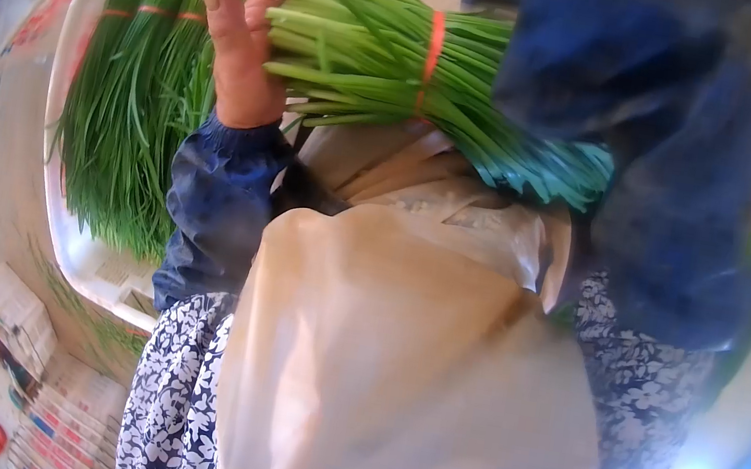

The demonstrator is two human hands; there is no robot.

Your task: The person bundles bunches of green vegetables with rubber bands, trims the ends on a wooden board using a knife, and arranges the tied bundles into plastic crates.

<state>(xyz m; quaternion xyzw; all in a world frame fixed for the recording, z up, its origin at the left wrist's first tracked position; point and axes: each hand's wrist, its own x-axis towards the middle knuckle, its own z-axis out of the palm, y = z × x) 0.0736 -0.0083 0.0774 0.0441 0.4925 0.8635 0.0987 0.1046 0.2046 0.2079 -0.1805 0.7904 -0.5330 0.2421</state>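
A bundle of green garlic chives (374,50), tied with a red band (433,49), lies crosswise above my lap. My left hand (254,42) is open at the bundle's left end, thumb and fingers apart, with the palm against or close to the pale stem ends. A loose strand of green crosses near its fingers. On the other side, my right arm in a dark blue sleeve (629,98) reaches over the bundle. That sleeve hides my right hand, so its grip does not show. The bundle's right end fans out below the sleeve.
At the left stands a white plastic crate (54,177) with more banded chives (138,102). A pale apron (406,356) covers my lap over patterned cloth (177,389). Stacked printed cartons (66,421) sit at lower left, and loose green blades (92,314) lie on the floor.
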